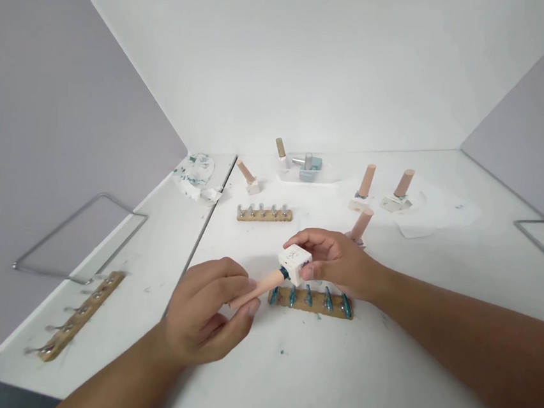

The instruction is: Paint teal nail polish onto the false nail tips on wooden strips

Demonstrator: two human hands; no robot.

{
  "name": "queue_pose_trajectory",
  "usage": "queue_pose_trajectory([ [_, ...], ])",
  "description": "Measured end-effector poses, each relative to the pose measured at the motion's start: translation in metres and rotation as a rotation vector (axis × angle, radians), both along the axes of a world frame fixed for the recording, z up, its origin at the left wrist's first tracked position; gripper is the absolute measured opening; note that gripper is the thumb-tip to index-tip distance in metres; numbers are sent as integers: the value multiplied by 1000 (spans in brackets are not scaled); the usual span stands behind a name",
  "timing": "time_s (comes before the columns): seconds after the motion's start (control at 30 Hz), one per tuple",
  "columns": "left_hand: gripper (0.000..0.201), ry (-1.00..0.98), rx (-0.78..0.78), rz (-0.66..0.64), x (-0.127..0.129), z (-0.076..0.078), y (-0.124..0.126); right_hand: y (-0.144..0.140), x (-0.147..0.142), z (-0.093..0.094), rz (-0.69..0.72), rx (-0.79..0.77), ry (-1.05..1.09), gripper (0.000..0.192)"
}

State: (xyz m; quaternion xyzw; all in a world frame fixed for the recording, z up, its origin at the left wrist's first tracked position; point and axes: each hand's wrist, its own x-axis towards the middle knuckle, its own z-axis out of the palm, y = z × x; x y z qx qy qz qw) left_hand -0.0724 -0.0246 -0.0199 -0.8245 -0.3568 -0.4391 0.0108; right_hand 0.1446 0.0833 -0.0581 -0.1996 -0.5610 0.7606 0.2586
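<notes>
White table (283, 385), two hands (211, 307) (336, 261), held bottle (295, 261)

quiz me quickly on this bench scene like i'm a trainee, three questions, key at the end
1. Multiple choice: what does the left hand grip?
A) a wire frame
B) a peach cylinder
C) a crumpled tissue

2. True or false: the right hand touches the white block at the end of that cylinder.

3. Fill in: the wooden strip nearest the hands carries ____ teal pieces.

Key: 1. B; 2. true; 3. five
</notes>
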Motion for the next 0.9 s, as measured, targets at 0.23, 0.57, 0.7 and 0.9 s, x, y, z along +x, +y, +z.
queue_pose_trajectory([
  [0.23,21,12,-41,1,-1,1,0,-1,1,0,-8,14,-23,41],
  [0.57,24,-12,-48,5,-2,-2,1,0,-1,1,-14,26,0,38],
  [0.7,25,-14,-59,-16,-1,-1,1,0,0,1,-12,29,7,36],
  [0.9,27,-39,-17,-19,-6,5,1,1,1,0,-16,21,44,34],
])
